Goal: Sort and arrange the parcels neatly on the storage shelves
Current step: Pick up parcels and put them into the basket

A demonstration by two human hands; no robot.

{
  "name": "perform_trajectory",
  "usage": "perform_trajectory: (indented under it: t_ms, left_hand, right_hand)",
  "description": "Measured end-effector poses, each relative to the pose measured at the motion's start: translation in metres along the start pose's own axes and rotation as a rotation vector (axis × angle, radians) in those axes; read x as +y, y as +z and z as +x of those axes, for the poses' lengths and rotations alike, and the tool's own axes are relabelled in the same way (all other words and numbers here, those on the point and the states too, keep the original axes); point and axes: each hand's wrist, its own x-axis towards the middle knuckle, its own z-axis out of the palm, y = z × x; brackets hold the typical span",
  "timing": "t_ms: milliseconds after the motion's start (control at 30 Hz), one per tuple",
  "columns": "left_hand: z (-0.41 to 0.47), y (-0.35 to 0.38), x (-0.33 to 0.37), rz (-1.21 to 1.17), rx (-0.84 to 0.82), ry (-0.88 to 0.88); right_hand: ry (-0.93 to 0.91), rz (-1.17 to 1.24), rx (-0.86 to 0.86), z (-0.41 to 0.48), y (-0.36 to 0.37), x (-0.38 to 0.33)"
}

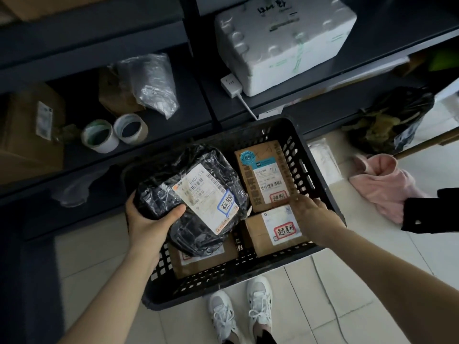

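Observation:
A black plastic-wrapped parcel (173, 175) with a white label is held over the left half of a black slotted crate (223, 289) on the floor. My left hand (149, 219) grips the parcel's left end, thumb on top. Inside the crate lie a tall cardboard box (263, 175) at the back right, a smaller cardboard box (258, 234) in front of it, and a third box (206, 261) partly hidden under the black parcel. My right hand (313, 214) hovers palm down over the two right boxes, its fingertips at the tall box's near edge. Dark storage shelves (173, 115) stand behind the crate.
On the shelves sit a white foam box (280, 43), a power strip (231, 85), two tape rolls (99, 136), a clear plastic bag (151, 83) and a brown box (27, 130). A pink cloth (382, 182) and a black bag (392, 117) lie on the floor to the right.

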Motion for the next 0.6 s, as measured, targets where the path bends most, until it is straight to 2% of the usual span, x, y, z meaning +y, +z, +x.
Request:
perform_trajectory:
  t_ms: [167,300,433,500,600]
  left_hand:
    - [0.002,-0.001,0.008,-0.023,-0.045,-0.022]
    - [0.004,-0.002,0.01,-0.009,-0.079,-0.037]
    - [0.005,-0.006,0.003,-0.007,-0.081,-0.074]
    - [0.006,-0.007,0.003,0.012,-0.123,-0.084]
    - [0.012,-0.005,-0.002,0.091,-0.132,-0.108]
  right_hand:
    - [0.069,0.183,0.088,-0.005,-0.009,-0.015]
    - [0.038,0.554,0.196,-0.01,-0.041,-0.051]
    - [-0.091,1.015,0.021,-0.012,-0.077,-0.101]
    - [-0.09,0.984,-0.007,-0.008,-0.083,-0.121]
    - [0.036,0.753,0.098,0.001,-0.078,-0.139]
